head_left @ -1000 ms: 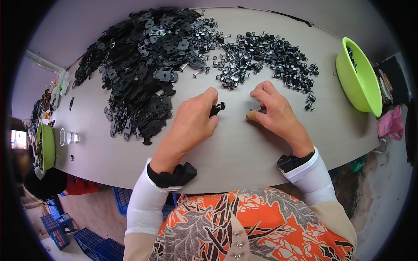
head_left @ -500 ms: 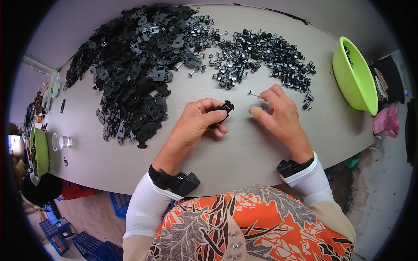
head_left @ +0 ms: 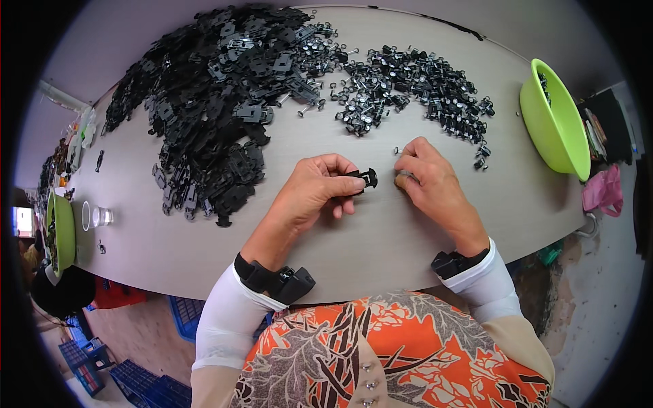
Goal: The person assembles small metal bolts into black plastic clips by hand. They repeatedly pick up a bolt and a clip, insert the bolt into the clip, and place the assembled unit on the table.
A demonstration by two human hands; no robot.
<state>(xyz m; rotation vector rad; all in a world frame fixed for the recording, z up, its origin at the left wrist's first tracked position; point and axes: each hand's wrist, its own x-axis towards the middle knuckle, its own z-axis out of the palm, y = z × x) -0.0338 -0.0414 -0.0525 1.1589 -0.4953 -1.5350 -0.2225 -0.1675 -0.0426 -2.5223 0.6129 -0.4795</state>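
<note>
In my left hand [head_left: 316, 187], a black plastic toy car chassis [head_left: 368, 179] is pinched between thumb and fingers, its cut-out end sticking out to the right. A little to the right, my right hand [head_left: 435, 187] has its fingers closed on a small wheel axle [head_left: 397, 150]. One end of the axle shows beyond the fingertips; the rest is hidden by the hand. The two hands are apart above the table. Behind my left hand rises a large heap of black and grey chassis [head_left: 204, 115]. Beyond my right hand spreads a pile of wheel axles [head_left: 435, 85].
A lime green basin [head_left: 554, 129] stands tilted at the table's right edge, with a pink bag [head_left: 604, 192] beside it. On the left are another green basin [head_left: 64, 234] and a clear plastic cup [head_left: 102, 217]. Blue crates [head_left: 139, 384] sit on the floor.
My left hand has turned the chassis so that more of it shows, slightly lower and to the right. The fingers of my right hand have drawn closer together around the wheel axle.
</note>
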